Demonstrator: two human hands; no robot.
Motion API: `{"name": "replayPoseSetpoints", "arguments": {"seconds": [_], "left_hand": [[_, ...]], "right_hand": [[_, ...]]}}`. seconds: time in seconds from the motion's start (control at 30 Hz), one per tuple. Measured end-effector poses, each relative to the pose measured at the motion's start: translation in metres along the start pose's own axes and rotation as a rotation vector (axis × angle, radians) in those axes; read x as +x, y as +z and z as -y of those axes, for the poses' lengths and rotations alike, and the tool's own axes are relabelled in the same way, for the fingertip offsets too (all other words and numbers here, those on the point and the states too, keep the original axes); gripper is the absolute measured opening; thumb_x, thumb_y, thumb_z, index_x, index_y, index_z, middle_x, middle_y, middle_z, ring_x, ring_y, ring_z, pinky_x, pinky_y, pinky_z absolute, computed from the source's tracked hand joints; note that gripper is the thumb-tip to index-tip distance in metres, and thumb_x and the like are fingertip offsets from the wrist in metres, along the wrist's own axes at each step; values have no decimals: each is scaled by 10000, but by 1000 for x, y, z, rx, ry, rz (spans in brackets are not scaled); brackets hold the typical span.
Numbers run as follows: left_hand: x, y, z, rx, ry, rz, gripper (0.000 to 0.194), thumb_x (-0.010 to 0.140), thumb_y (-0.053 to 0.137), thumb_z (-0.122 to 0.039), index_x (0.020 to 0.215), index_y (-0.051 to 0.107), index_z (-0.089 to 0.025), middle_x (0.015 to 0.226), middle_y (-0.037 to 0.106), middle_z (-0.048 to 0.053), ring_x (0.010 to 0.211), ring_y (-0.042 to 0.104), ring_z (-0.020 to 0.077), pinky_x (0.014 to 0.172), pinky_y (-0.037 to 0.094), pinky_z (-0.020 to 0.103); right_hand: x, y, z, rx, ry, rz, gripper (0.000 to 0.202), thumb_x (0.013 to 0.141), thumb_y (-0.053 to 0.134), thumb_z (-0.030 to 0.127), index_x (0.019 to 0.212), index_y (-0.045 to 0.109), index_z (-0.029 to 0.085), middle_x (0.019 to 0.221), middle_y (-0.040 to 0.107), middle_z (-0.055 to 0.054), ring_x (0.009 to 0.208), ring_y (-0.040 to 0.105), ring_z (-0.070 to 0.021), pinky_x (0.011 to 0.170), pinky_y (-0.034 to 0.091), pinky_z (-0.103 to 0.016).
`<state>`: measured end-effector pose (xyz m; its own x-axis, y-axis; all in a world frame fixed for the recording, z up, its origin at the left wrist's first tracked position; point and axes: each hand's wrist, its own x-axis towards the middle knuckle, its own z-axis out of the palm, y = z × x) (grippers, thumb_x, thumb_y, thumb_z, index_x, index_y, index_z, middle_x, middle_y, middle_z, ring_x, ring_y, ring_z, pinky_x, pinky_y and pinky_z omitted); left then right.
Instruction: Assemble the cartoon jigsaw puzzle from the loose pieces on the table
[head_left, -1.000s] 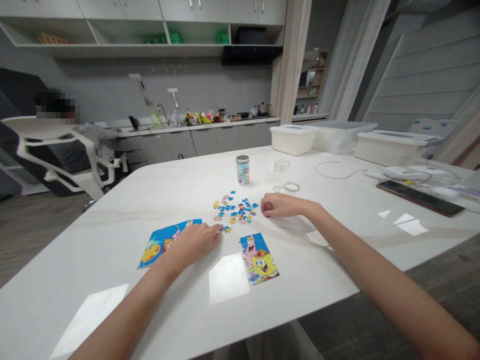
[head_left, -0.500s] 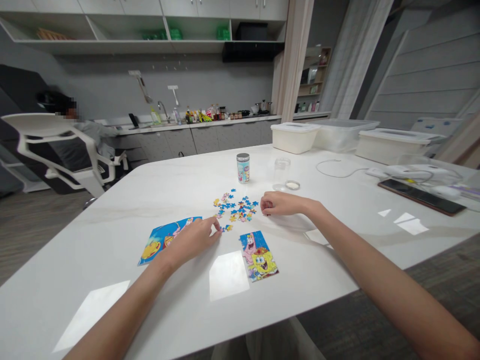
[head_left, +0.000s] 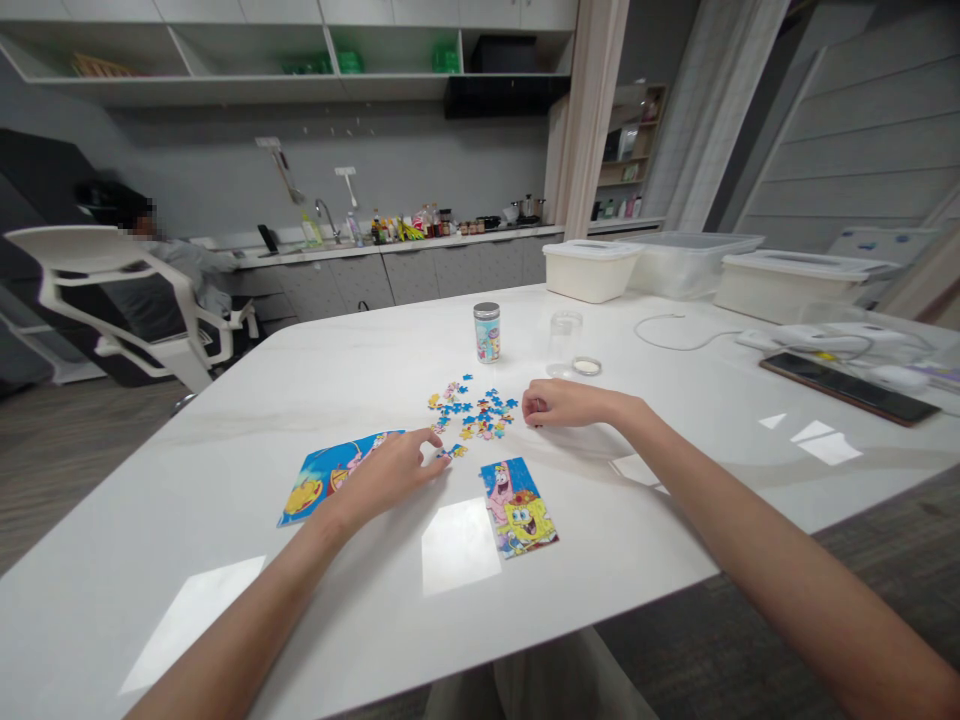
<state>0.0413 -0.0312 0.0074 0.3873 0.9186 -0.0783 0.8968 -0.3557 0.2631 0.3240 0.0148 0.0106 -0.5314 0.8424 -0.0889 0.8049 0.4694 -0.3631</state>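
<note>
My left hand [head_left: 394, 470] lies low over the table, thumb and forefinger apart at the near edge of the loose jigsaw pieces [head_left: 484, 407]. Its fingertips are close to a few linked pieces [head_left: 457, 452]; whether they touch is unclear. My right hand [head_left: 559, 403] rests on the table right of the pile, fingers curled in, and what they hold, if anything, is hidden. A partly assembled cartoon puzzle section [head_left: 519, 508] with a pink and a yellow figure lies between my arms. Partly under my left hand is a blue cartoon picture sheet [head_left: 319, 477].
Behind the pieces stand a printed canister [head_left: 487, 335] with a metal lid and a clear jar [head_left: 564, 343], its round lid [head_left: 586, 366] beside it. Plastic bins [head_left: 592, 272], a cable and a phone [head_left: 847, 388] occupy the right side. A person [head_left: 176, 275] sits at far left.
My left thumb and forefinger have spread apart, with the thumb moving slightly right by the linked pieces. My right hand stays in place. The view has shifted slightly.
</note>
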Motion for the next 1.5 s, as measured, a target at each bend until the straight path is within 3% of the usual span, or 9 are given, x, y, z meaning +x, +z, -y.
{"name": "replayPoseSetpoints", "arguments": {"seconds": [0.27, 0.5, 0.67, 0.8, 0.93, 1.07, 1.17, 1.33, 1.5], "left_hand": [[0, -1, -1, -61, 33, 55, 237, 799, 482, -359, 937, 624, -230, 551, 507, -49, 540, 508, 143, 557, 346, 242], [0, -3, -4, -217, 32, 129, 193, 730, 570, -387, 742, 651, -212, 498, 370, -65, 471, 365, 100, 477, 262, 229], [0, 1, -6, -316, 66, 128, 298, 685, 648, -494, 685, 688, -199, 490, 329, -62, 481, 319, 90, 452, 206, 240], [0, 6, -11, -360, 79, 149, 292, 698, 646, -482, 707, 729, -202, 476, 334, -59, 480, 294, 86, 449, 188, 248], [0, 7, -11, -369, 110, 177, 301, 769, 571, -437, 805, 750, -197, 479, 381, -51, 478, 280, 85, 449, 182, 245], [1, 8, -8, -389, 152, 216, 317, 790, 537, -399, 876, 746, -176, 606, 584, -7, 535, 392, 92, 482, 263, 228], [3, 8, -7, -371, 174, 206, 301, 793, 521, -348, 892, 743, -171, 670, 650, 10, 563, 430, 99, 523, 305, 228], [3, 8, -6, -344, 159, 212, 298, 779, 541, -376, 862, 750, -180, 618, 627, -3, 517, 381, 91, 498, 266, 243], [3, 8, -5, -323, 153, 199, 308, 765, 573, -440, 818, 739, -187, 503, 458, -43, 486, 299, 90, 478, 214, 251]], "right_hand": [[0, 1, -2, 12, -5, -2, 94, 785, 582, 214, 847, 649, 193, 907, 664, -60, 793, 593, -181, 686, 437, -261], [0, 0, 1, -6, -1, -5, 106, 794, 564, 216, 850, 648, 184, 907, 647, -65, 798, 586, -183, 696, 426, -264], [3, 3, 1, -49, -92, -47, 119, 825, 531, 198, 878, 635, 179, 916, 627, -70, 815, 566, -178, 728, 416, -272], [4, 7, 9, -44, -177, -57, 115, 841, 516, 195, 875, 625, 178, 926, 619, -68, 808, 558, -170, 728, 418, -275], [1, 9, 23, 35, -246, -13, 92, 838, 524, 181, 859, 613, 175, 914, 614, -61, 792, 549, -157, 714, 424, -269], [-2, 11, 37, 147, -324, 85, 86, 840, 545, 224, 861, 614, 176, 874, 608, -42, 728, 534, -133, 660, 426, -252], [-3, 14, 42, 185, -368, 163, 110, 834, 573, 264, 868, 626, 174, 846, 608, -34, 698, 527, -121, 640, 429, -246], [-3, 18, 45, 200, -407, 204, 131, 785, 647, 278, 858, 650, 168, 843, 610, -34, 727, 541, -125, 657, 440, -247], [-2, 20, 48, 188, -382, 242, 129, 763, 672, 270, 818, 653, 155, 814, 613, -36, 695, 539, -119, 628, 437, -242]]}}
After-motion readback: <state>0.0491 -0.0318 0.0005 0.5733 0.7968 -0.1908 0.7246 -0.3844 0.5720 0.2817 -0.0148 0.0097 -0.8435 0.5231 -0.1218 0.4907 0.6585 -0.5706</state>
